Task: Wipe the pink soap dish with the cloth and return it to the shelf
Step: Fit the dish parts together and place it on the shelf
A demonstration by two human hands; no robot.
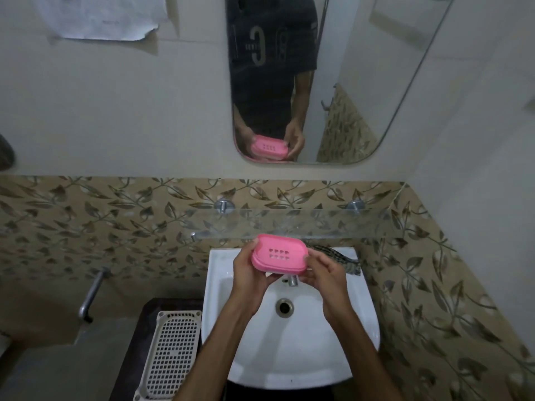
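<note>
A person is standing at a white sink and holding the pink soap dish up in both hands, above the back of the basin and just in front of the glass shelf. The left hand is gripping the dish's left end, with the thumb lying on its top edge and the fingers curled underneath. The right hand is gripping the right end, with fingertips pressing on the rim. The dish is tilting slightly toward the camera, so the two rows of drain holes in its bottom are showing. The checked cloth is lying on the sink's back right corner, apart from both hands and partly hiding behind the right one. A metal tap is peeking out just below the dish. The mirror above is reflecting the hands and the dish. A white perforated basket is sitting to the left of the sink
</note>
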